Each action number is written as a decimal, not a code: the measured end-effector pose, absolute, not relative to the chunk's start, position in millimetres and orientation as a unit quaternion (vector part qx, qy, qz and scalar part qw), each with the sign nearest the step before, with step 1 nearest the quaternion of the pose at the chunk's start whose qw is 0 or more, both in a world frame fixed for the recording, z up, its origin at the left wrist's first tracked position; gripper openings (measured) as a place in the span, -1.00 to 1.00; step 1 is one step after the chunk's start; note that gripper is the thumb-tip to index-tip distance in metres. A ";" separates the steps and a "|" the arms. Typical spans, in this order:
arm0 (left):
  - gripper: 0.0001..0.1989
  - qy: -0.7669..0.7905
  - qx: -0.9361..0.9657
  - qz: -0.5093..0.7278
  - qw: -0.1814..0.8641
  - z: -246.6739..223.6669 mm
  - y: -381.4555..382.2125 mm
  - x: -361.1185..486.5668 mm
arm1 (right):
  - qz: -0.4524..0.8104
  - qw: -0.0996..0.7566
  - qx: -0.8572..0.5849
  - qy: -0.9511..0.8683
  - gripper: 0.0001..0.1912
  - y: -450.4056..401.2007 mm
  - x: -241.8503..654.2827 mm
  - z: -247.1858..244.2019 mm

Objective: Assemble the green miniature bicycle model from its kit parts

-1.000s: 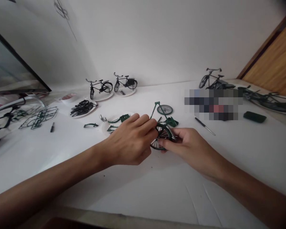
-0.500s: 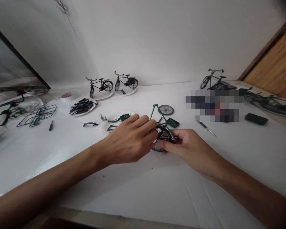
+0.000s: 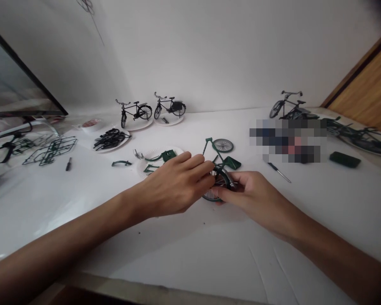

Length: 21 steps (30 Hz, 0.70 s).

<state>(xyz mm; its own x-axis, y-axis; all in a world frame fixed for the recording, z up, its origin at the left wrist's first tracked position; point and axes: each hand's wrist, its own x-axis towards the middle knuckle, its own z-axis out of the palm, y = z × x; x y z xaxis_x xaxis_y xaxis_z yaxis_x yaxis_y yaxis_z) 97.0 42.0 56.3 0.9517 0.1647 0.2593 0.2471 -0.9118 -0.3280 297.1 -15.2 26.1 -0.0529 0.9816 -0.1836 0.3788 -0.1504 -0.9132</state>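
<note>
Between my hands is a green model bicycle frame (image 3: 222, 160) with a spoked wheel (image 3: 213, 195) at its near end. My left hand (image 3: 180, 182) is closed over the left side of the wheel; its fingertips are partly hidden. From the right, my right hand (image 3: 246, 186) pinches the wheel, thumb in front and fingers behind, near a grey mudguard-like strip. A loose spoked wheel (image 3: 223, 145) lies just beyond the frame. Left of it, a white paper plate (image 3: 142, 168) holds green parts, and a curved green piece (image 3: 121, 163) rests beside the plate.
Two black model bicycles (image 3: 136, 113) stand at the back on plates; another model bicycle (image 3: 285, 103) is at back right. A screwdriver (image 3: 280, 173) and a dark green block (image 3: 345, 159) lie to the right. Green part frames (image 3: 51, 151) and a small dark tool (image 3: 69, 164) lie left.
The view has shifted slightly. My left fingers have moved a little to the right over the wheel, while my right hand keeps its pinch.
</note>
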 end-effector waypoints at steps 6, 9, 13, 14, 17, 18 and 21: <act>-0.80 -0.121 -0.970 -0.122 0.172 55.4 42.9 96.6 | 0.465 0.334 -0.594 -0.565 -0.82 -15.9 298.4 25.8; -0.82 -0.108 -0.972 -0.113 0.178 54.6 43.2 97.1 | 0.464 0.334 -0.595 -0.565 -0.82 -15.9 298.9 25.2; -0.78 -0.116 -0.968 -0.118 0.190 54.6 42.6 97.0 | 0.474 0.337 -0.591 -0.558 -0.84 -15.0 297.8 25.8; -0.79 -0.118 -0.968 -0.119 0.189 54.8 42.4 97.4 | 0.476 0.340 -0.590 -0.556 -0.84 -14.8 297.4 26.2; -0.82 -0.112 -0.971 -0.111 0.179 54.6 42.1 99.1 | 0.481 0.347 -0.588 -0.550 -0.83 -14.4 296.9 27.4; -0.82 -0.112 -0.972 -0.110 0.177 54.1 42.3 99.6 | 0.482 0.348 -0.587 -0.549 -0.83 -14.4 296.9 27.7; -0.86 -0.128 -0.968 -0.129 0.174 51.2 43.2 98.5 | 0.491 0.359 -0.581 -0.541 -0.85 -14.2 296.9 28.6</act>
